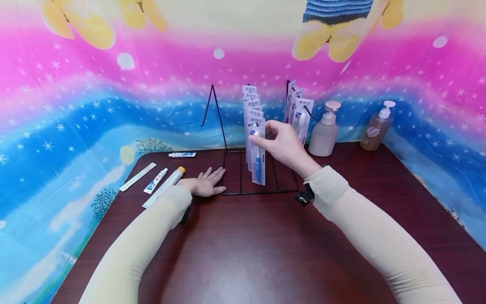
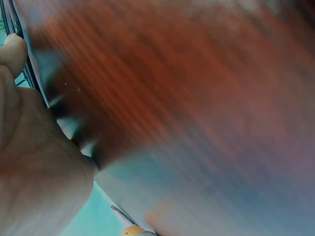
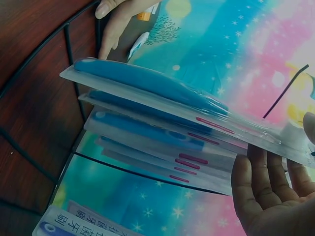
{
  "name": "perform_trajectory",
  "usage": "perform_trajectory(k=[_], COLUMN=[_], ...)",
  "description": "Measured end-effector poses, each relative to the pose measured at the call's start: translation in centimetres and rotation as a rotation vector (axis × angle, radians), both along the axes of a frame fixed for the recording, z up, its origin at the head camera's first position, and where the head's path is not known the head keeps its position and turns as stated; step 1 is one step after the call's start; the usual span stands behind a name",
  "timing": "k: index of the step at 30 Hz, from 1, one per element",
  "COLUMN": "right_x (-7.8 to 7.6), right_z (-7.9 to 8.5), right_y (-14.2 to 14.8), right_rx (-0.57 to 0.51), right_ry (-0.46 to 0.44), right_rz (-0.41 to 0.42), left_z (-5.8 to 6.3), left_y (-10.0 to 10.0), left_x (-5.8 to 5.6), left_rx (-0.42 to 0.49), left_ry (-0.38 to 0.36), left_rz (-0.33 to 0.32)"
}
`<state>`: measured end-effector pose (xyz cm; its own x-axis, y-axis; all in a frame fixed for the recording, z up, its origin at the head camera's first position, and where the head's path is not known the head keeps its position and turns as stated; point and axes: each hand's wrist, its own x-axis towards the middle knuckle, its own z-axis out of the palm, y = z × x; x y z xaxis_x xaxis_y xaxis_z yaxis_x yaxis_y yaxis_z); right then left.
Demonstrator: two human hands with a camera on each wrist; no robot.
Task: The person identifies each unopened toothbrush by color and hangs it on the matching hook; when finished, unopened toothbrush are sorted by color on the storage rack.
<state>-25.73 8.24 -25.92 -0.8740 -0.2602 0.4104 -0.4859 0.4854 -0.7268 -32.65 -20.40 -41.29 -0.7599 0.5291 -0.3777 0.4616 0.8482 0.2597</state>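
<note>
My right hand [image 1: 282, 141] pinches the front packaged toothbrush [image 1: 258, 164], a blue-handled brush in a clear blister card, near its upper part. Behind it, several more packaged toothbrushes [image 3: 147, 125] hang in a row on the middle hook of a black wire rack [image 1: 250, 193]. In the right wrist view, the fingers [image 3: 268, 172] reach behind the front card, thumb at its edge. My left hand [image 1: 205, 182] lies palm down on the table, fingers spread, fingertips at the rack's left base corner.
More packaged toothbrushes [image 1: 300, 114] hang on the rack's right hook; the left hook [image 1: 213, 101] holds none. Two pump bottles, one grey [image 1: 323, 135] and one brown [image 1: 376, 131], stand at right. Toothpaste tubes [image 1: 155, 180] and a narrow pale packet [image 1: 137, 177] lie at left.
</note>
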Motion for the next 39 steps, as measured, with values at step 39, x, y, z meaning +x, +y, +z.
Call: perform_trajectory(k=[39], right_x=[0.5], right_z=[-2.2], right_y=[3.6], right_rx=[-0.022], right_ry=[-0.053], right_rz=[-0.101], left_z=[-0.1], left_y=[-0.9], left_x=[-0.3], left_rx=[0.009], left_ry=[0.006], left_rz=[0.01])
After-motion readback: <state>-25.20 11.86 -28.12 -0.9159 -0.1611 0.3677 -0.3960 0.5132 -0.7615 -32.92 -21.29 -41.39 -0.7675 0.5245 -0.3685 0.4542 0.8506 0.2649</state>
